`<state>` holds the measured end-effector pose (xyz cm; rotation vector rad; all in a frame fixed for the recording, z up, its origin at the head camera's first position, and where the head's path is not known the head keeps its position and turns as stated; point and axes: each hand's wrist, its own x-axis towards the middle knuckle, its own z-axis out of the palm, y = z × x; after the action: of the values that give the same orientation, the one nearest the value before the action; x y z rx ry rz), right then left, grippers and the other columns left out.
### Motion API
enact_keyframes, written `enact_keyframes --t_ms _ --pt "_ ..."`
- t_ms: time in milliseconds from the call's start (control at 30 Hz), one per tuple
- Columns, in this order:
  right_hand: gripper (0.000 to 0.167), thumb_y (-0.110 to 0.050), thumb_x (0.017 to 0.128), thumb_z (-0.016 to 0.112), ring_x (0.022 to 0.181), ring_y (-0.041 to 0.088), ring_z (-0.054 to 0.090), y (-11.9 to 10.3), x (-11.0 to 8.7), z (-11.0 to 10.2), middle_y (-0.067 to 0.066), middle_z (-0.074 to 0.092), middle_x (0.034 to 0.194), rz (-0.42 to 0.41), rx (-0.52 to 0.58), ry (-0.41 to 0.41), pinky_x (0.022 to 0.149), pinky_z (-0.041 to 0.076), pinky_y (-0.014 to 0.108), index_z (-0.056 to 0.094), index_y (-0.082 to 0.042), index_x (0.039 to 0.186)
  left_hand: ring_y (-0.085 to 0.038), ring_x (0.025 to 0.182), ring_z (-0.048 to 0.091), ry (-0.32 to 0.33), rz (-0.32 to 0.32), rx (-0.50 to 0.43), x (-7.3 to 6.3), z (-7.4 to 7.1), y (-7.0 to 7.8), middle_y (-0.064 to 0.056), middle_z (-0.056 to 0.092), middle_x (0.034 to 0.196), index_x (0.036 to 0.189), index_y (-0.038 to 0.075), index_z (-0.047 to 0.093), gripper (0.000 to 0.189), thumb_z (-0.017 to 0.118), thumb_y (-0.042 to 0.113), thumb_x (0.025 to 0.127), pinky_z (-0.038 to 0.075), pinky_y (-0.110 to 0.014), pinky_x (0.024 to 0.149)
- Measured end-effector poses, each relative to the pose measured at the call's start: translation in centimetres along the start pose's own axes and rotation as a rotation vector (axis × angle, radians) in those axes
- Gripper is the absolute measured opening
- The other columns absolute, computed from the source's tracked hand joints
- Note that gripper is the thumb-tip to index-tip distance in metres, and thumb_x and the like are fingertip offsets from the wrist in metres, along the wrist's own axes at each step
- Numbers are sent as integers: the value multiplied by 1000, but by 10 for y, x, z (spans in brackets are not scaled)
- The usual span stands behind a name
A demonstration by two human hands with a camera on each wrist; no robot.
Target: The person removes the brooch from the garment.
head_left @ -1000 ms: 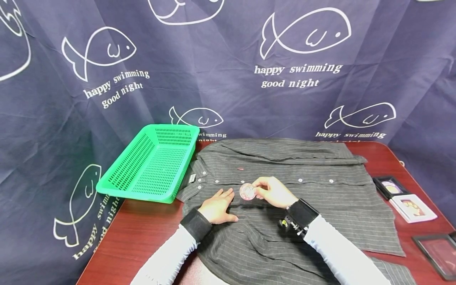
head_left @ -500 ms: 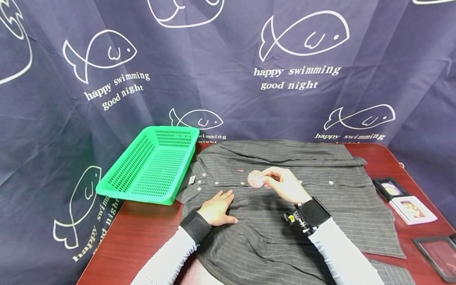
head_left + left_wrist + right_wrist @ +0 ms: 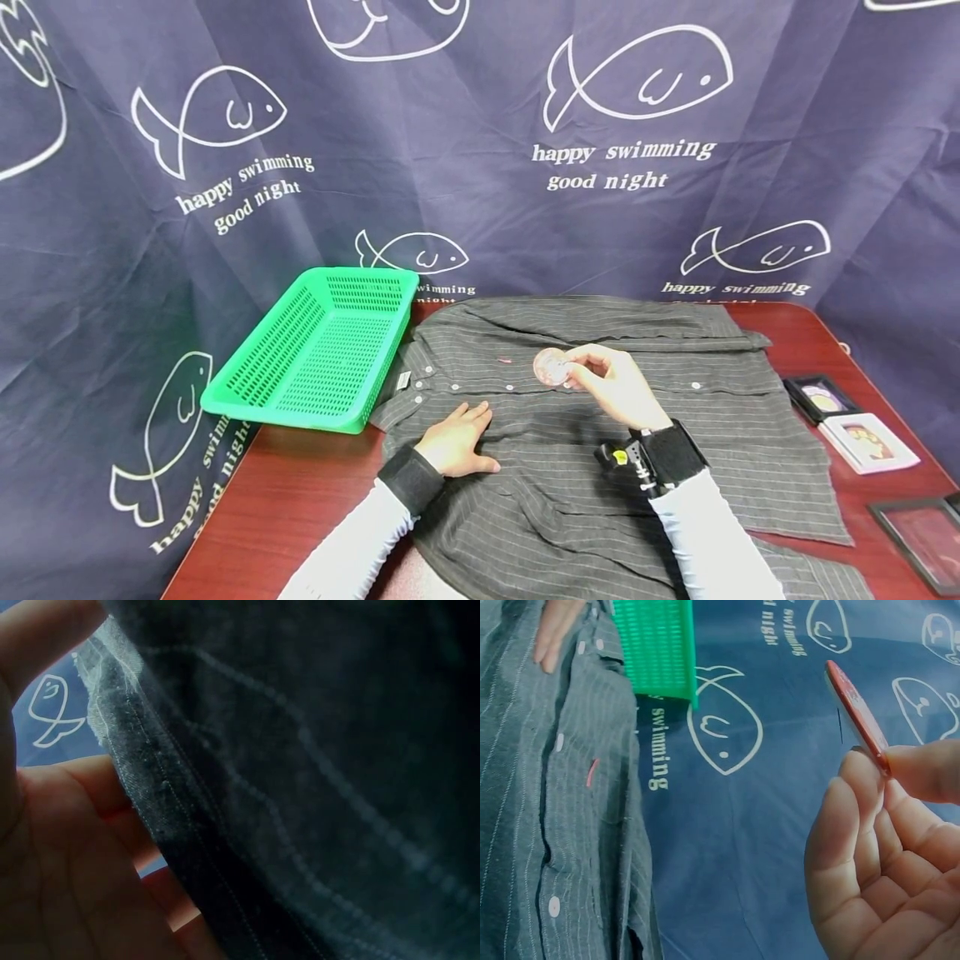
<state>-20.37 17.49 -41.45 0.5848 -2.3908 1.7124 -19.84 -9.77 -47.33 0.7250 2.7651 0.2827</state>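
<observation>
A dark grey shirt with thin light stripes [image 3: 637, 442] lies spread over the table, its button placket running sideways. My left hand [image 3: 455, 443] rests on it with fingers extended; in the left wrist view the dark cloth [image 3: 315, 765] hides part of the fingers. Above the placket, my right hand [image 3: 611, 383] pinches a thin round disc [image 3: 551, 367] between thumb and fingers. Edge-on in the right wrist view, the disc [image 3: 859, 716] shows a red face, with a thin dark line beside it. A small red sliver [image 3: 505, 361] lies on the shirt.
A green plastic basket [image 3: 367, 375] stands at the back left, next to the collar. On the right lie a black-framed case [image 3: 823, 396], a white square box with a picture [image 3: 868, 443] and a dark frame with a clear window [image 3: 921, 537]. A fish-print curtain [image 3: 495, 150] hangs behind the table.
My right hand has moved to the right and farther back with the disc pinched in it. The left hand has stayed on the shirt.
</observation>
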Motion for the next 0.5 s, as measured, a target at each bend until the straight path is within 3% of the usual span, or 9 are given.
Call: enact_keyframes --t_ms 300,500 --pt "17 -4 93 63 73 4 67 -2 -2 1 19 69 87 18 27 55 70 58 24 66 9 104 -34 146 33 5 -6 9 1 0 0 -5 37 158 148 7 43 85 74 50 81 36 -47 114" --pt "19 -5 92 64 73 11 70 -1 -3 3 9 70 86 48 43 71 70 57 21 66 9 105 -35 145 33 6 3 18 0 0 0 -7 37 157 147 6 43 84 74 49 81 35 -47 114"
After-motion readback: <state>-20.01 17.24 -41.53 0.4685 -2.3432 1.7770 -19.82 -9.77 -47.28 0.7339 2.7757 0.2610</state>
